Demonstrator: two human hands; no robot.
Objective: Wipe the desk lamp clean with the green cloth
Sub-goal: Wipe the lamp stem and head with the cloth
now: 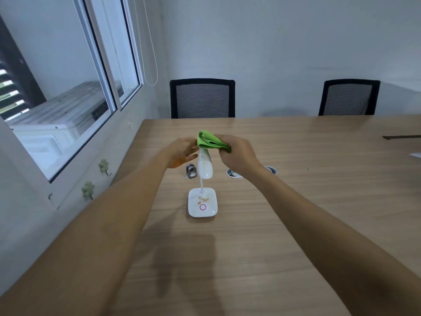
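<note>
A small white desk lamp stands on the wooden table [296,201]. Its square base [202,202] carries a pink ring and brownish crumbs, and its long head [205,166] shows brown specks. The folded green cloth [210,142] lies over the far end of the lamp head. My right hand [239,156] grips the cloth from the right. My left hand [182,153] is at the left of the lamp head's far end, fingers extended and touching the cloth's edge; whether it grips the lamp is hidden.
A small metal object [191,171] sits left of the lamp. A round cable grommet [234,173] lies under my right wrist. Two black mesh chairs [202,99] [348,98] stand at the far edge. A window [68,87] lines the left wall.
</note>
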